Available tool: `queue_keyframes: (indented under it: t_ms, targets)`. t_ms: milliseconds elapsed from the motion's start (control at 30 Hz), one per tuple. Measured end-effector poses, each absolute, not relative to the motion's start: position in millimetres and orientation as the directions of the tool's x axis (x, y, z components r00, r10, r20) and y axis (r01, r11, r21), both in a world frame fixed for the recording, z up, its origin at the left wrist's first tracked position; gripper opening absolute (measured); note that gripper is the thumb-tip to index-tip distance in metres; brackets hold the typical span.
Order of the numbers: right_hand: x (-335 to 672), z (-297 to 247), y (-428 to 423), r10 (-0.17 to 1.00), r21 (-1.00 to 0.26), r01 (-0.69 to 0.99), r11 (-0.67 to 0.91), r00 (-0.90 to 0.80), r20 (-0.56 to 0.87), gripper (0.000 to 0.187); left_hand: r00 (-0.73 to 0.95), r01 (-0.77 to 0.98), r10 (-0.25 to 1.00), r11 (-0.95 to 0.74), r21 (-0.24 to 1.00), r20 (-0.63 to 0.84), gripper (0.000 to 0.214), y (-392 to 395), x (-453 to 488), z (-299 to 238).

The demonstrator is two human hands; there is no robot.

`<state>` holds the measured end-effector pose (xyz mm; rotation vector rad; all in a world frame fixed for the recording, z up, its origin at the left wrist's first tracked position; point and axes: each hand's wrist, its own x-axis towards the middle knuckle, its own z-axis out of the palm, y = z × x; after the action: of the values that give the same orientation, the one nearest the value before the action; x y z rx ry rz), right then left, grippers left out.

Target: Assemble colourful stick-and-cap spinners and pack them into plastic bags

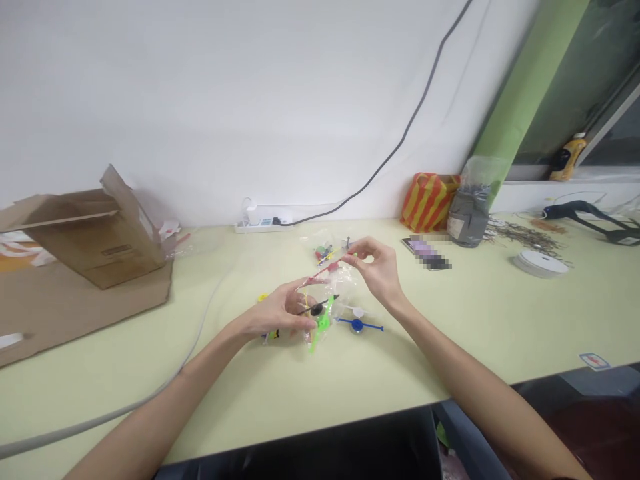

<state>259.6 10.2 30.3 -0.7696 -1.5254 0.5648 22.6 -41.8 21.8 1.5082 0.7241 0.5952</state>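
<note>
Left hand [280,313] fingers clamp a bag [319,327] of plastic toys just above the surface [465,333]. Right hand [381,272] fingers pinch a stick [330,265] at the bag's mouth, seemingly mid-pull. A blue top [357,325] lies beside.

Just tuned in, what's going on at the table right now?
A person holds a small clear bag of coloured plastic parts just above the table. The left hand grips its lower end, where a green piece and a black piece show. The right hand pinches the upper end. A blue piece lies on the table beside the bag. An open cardboard box sits far left.
</note>
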Motion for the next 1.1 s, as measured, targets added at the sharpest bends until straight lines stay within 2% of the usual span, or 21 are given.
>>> queue_keyframes:
  t_ms: [100, 300, 400, 500, 633, 900, 1000, 1100]
  targets:
    - [260.4, 31.9, 8.6, 0.747, -0.740, 0.122, 0.661, -0.011, 0.665, 0.020, 0.654, 0.068, 0.756, -0.020, 0.997, -0.029, 0.092, -42.0, 22.2, 23.8]
    - [257.5, 34.8, 1.0, 0.739, -0.764, 0.031, 0.644, -0.283, 0.612, 0.019, 0.622, 0.157, 0.782, -0.065, 0.985, -0.048, 0.082, -41.0, 18.8, 20.5]
    - [256.4, 34.3, -1.5, 0.720, -0.754, 0.047, 0.655, -0.343, 0.604, 0.021, 0.604, 0.198, 0.795, -0.095, 0.976, -0.046, 0.072, -39.4, 18.2, 17.2]
    - [258.9, 35.6, -2.1, 0.714, -0.743, 0.102, 0.661, -0.390, 0.582, 0.026, 0.586, 0.162, 0.810, -0.125, 0.979, 0.006, 0.067, -37.9, 19.8, 17.1]
    - [267.3, 39.8, 1.8, 0.695, -0.704, 0.163, 0.692, -0.414, 0.588, 0.030, 0.579, 0.108, 0.814, -0.118, 0.987, 0.034, 0.069, -36.5, 20.7, 19.3]
    - [273.6, 39.8, 9.6, 0.641, -0.617, 0.237, 0.751, -0.486, 0.594, 0.011, 0.608, 0.016, 0.789, -0.118, 0.993, 0.084, 0.069, -36.6, 22.7, 21.0]
    - [271.3, 37.8, 8.6, 0.626, -0.603, 0.236, 0.762, -0.505, 0.594, 0.006, 0.625, 0.029, 0.777, -0.116, 0.993, 0.072, 0.069, -38.2, 24.2, 23.3]
    - [268.1, 38.1, 4.8, 0.592, -0.567, 0.202, 0.799, -0.436, 0.678, 0.007, 0.643, 0.072, 0.766, -0.088, 0.994, 0.021, 0.074, -39.4, 23.0, 25.4]
